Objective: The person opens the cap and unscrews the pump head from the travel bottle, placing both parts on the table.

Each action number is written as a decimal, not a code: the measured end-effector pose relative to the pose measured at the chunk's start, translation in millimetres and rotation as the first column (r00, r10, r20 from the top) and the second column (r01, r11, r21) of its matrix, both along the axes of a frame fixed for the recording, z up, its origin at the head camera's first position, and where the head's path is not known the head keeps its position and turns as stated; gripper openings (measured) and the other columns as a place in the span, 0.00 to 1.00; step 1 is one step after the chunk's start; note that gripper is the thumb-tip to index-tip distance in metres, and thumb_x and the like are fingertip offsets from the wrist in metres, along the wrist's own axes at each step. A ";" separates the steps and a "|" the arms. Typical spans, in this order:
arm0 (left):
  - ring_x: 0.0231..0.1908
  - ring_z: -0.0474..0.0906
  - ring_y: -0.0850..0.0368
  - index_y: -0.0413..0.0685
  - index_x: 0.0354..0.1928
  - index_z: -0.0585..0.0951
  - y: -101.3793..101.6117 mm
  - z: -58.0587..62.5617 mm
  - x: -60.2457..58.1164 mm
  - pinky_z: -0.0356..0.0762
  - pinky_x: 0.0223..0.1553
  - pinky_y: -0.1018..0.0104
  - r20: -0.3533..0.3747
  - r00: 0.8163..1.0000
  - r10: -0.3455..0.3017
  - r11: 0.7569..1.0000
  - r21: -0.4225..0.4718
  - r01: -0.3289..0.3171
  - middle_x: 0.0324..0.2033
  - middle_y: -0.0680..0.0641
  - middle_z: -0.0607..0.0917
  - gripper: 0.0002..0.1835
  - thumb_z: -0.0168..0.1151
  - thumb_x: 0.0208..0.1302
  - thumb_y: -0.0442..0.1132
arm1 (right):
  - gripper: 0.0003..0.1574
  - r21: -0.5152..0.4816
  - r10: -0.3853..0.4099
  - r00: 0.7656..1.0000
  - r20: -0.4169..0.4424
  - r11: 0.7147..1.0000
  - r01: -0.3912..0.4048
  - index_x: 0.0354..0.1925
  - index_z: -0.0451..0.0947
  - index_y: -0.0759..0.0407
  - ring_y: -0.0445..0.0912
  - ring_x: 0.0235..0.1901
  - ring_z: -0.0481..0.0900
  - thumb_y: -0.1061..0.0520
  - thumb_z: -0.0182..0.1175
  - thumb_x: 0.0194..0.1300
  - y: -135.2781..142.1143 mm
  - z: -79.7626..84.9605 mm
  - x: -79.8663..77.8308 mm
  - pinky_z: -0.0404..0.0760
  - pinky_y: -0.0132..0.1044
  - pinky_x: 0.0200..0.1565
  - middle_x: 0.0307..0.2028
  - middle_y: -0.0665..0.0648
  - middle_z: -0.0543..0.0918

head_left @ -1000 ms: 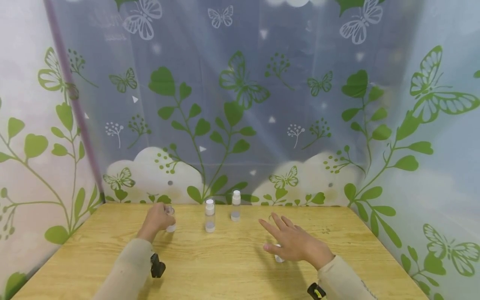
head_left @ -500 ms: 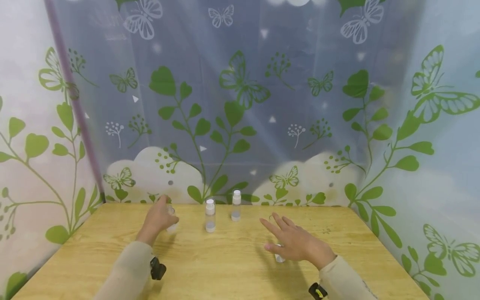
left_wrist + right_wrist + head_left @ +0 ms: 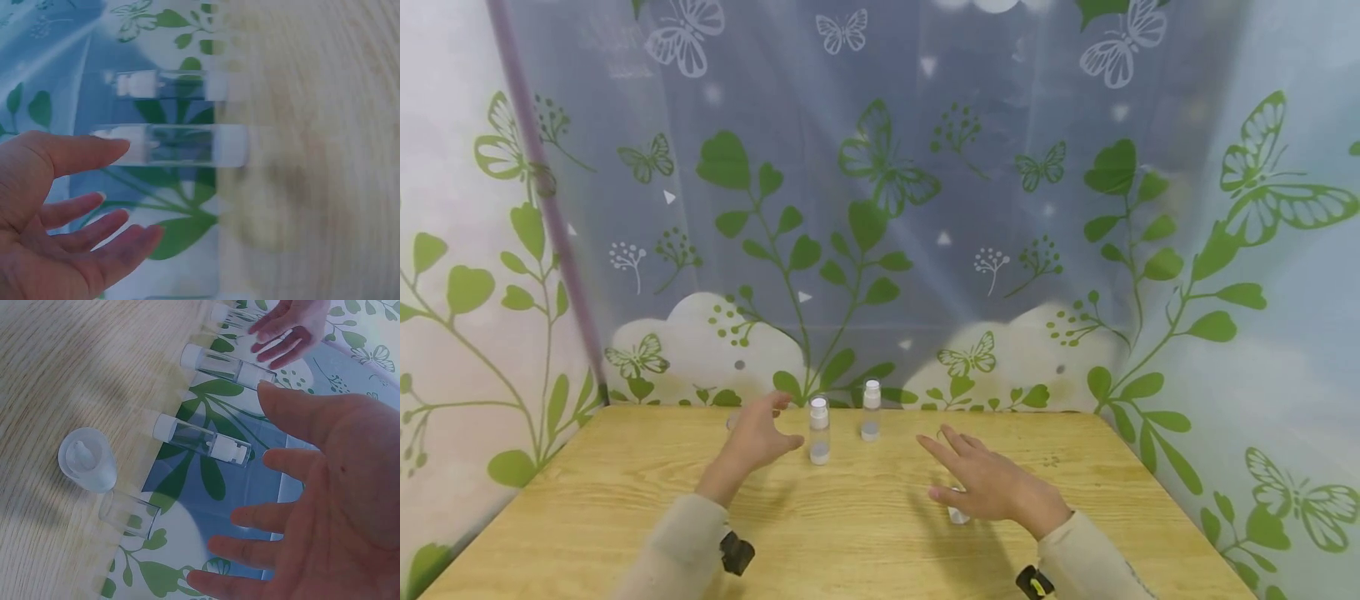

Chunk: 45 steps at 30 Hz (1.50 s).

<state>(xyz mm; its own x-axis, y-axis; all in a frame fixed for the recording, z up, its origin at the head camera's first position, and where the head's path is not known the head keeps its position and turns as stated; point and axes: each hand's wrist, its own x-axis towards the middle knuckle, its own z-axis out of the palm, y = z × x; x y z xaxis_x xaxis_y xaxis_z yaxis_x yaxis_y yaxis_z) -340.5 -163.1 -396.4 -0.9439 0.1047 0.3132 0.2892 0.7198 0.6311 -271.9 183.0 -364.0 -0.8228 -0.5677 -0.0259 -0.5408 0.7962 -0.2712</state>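
My left hand [image 3: 756,442], fingers spread and bent, is just left of a clear pump bottle [image 3: 819,433] with a white top and base. In the left wrist view the thumb overlaps that bottle [image 3: 181,147]; whether it touches is unclear. A second similar bottle [image 3: 870,412] stands behind and to the right. My right hand [image 3: 992,483] hovers palm down with fingers extended, holding nothing. Partly hidden beneath it is a small whitish item [image 3: 957,510]. The right wrist view shows a white round piece [image 3: 87,459] with a nozzle inside, and a clear cap [image 3: 130,514] beside it.
Behind the left hand another bottle [image 3: 225,315] stands, mostly hidden in the head view. Everything is on a wood-grain table [image 3: 865,550]. A printed curtain [image 3: 1000,208] with leaves and butterflies closes off the back and sides.
My left hand has let go of the leftmost bottle and moved right, beside the middle bottle. My right hand has stayed in place.
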 end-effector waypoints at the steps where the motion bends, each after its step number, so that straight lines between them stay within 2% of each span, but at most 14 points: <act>1: 0.56 0.74 0.34 0.35 0.60 0.71 2.1 -3.7 -1.5 0.76 0.53 0.45 0.022 1.000 -0.011 1.000 0.016 0.011 0.55 0.32 0.77 0.36 0.74 0.46 0.36 | 0.43 0.000 -0.001 1.000 0.002 1.000 0.001 0.74 0.45 0.40 0.67 0.71 0.49 0.33 0.46 0.68 -0.3 0.1 0.1 0.60 0.66 0.63 0.74 0.67 0.46; 6: 0.52 0.77 0.35 0.32 0.56 0.73 9.3 -20.6 -9.9 0.77 0.53 0.48 0.114 0.993 -0.034 0.997 0.071 0.025 0.53 0.32 0.79 0.34 0.74 0.44 0.35 | 0.43 0.002 -0.004 1.000 0.012 1.000 0.004 0.74 0.44 0.39 0.68 0.71 0.50 0.33 0.46 0.68 -1.5 0.2 0.6 0.62 0.67 0.62 0.74 0.67 0.46; 12: 0.46 0.80 0.42 0.32 0.51 0.76 13.2 -32.3 -17.8 0.79 0.47 0.52 0.177 0.984 -0.017 0.997 0.080 0.003 0.47 0.34 0.81 0.30 0.74 0.43 0.34 | 0.43 0.000 -0.017 0.998 0.056 1.000 0.017 0.74 0.42 0.35 0.66 0.72 0.49 0.32 0.46 0.68 -2.6 0.5 1.1 0.64 0.66 0.61 0.75 0.64 0.44; 21: 0.40 0.81 0.48 0.34 0.49 0.77 21.6 -43.3 -25.1 0.80 0.41 0.55 0.197 0.980 -0.015 0.989 0.149 -0.015 0.42 0.38 0.82 0.29 0.75 0.43 0.34 | 0.43 0.005 -0.012 0.998 0.064 1.000 0.011 0.74 0.43 0.37 0.65 0.72 0.48 0.32 0.46 0.67 -3.1 -1.2 0.3 0.62 0.65 0.63 0.75 0.64 0.43; 25: 0.37 0.81 0.51 0.35 0.46 0.78 25.8 -47.7 -27.6 0.80 0.38 0.58 0.181 0.983 -0.027 0.983 0.182 -0.007 0.39 0.41 0.82 0.23 0.72 0.46 0.33 | 0.43 0.014 -0.003 0.998 0.062 1.000 0.002 0.74 0.44 0.38 0.65 0.73 0.47 0.32 0.45 0.68 -4.3 -1.4 0.3 0.60 0.64 0.65 0.75 0.64 0.43; 31: 0.36 0.80 0.52 0.36 0.39 0.78 30.6 -49.4 -28.3 0.80 0.38 0.58 0.128 0.989 -0.068 0.982 0.185 0.044 0.35 0.43 0.81 0.12 0.67 0.52 0.31 | 0.42 0.037 -0.011 0.998 0.064 0.999 0.009 0.74 0.47 0.40 0.65 0.72 0.48 0.32 0.45 0.68 -6.2 -0.5 -0.1 0.60 0.65 0.64 0.75 0.64 0.44; 36: 0.35 0.79 0.54 0.37 0.41 0.79 31.8 -47.6 -26.2 0.80 0.38 0.60 0.110 0.991 -0.076 0.986 0.159 0.058 0.33 0.45 0.82 0.14 0.67 0.52 0.31 | 0.38 0.049 -0.008 0.997 0.073 0.999 0.005 0.71 0.58 0.47 0.64 0.70 0.56 0.36 0.48 0.69 -8.2 2.4 -0.5 0.63 0.63 0.63 0.72 0.65 0.55; 41: 0.32 0.78 0.55 0.44 0.40 0.82 31.9 -41.2 -20.0 0.77 0.32 0.64 0.095 0.991 -0.094 0.990 0.115 0.083 0.34 0.45 0.82 0.14 0.69 0.48 0.33 | 0.33 0.058 0.030 0.998 0.053 0.998 -0.033 0.66 0.66 0.51 0.58 0.65 0.67 0.39 0.51 0.69 -8.1 6.0 -2.1 0.69 0.57 0.62 0.66 0.61 0.68; 45: 0.29 0.78 0.57 0.48 0.39 0.83 33.3 -34.6 -12.0 0.76 0.29 0.65 0.094 0.984 -0.154 0.986 0.075 0.147 0.35 0.44 0.83 0.15 0.72 0.44 0.35 | 0.31 0.050 0.054 0.998 0.045 0.997 -0.056 0.64 0.68 0.53 0.55 0.63 0.70 0.41 0.51 0.69 -8.3 8.4 -3.0 0.71 0.53 0.61 0.64 0.58 0.72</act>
<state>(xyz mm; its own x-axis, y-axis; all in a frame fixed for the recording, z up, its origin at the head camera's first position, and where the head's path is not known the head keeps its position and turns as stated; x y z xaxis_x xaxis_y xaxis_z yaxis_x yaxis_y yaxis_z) -352.5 -129.8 -431.0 -0.9456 0.2300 0.2301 0.3248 0.6273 0.7078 -275.0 174.7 -355.6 -0.7880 -0.6089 -0.0912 -0.5726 0.7792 -0.2549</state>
